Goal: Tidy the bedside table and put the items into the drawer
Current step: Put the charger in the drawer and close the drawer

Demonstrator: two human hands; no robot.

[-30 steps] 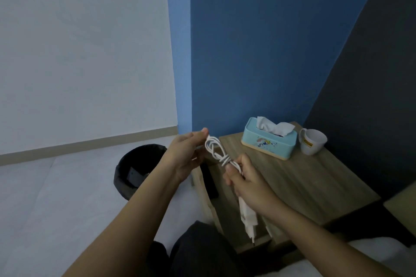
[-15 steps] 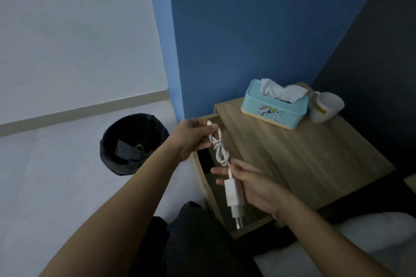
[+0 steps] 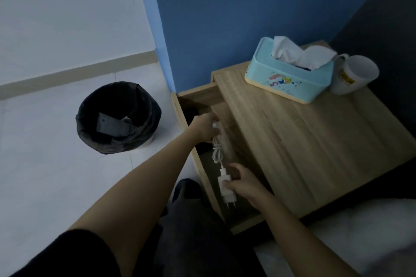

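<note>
Bedside table point(image 3: 315, 141) & open drawer point(image 3: 198, 96): pale matt wood w/ visible grain. Charger point(image 3: 227, 189) & cable point(image 3: 217, 150): smooth white plastic. Tissue box point(image 3: 290, 78): smooth turquoise plastic, soft paper tissue on top. Mug point(image 3: 353, 76) looked smooth white. Bin point(image 3: 119, 117) liner: crinkly black plastic.

One charger point(image 3: 227, 189), one tissue box point(image 3: 290, 76), one mug point(image 3: 354, 76), one bin point(image 3: 118, 117) — and two hands.
</note>
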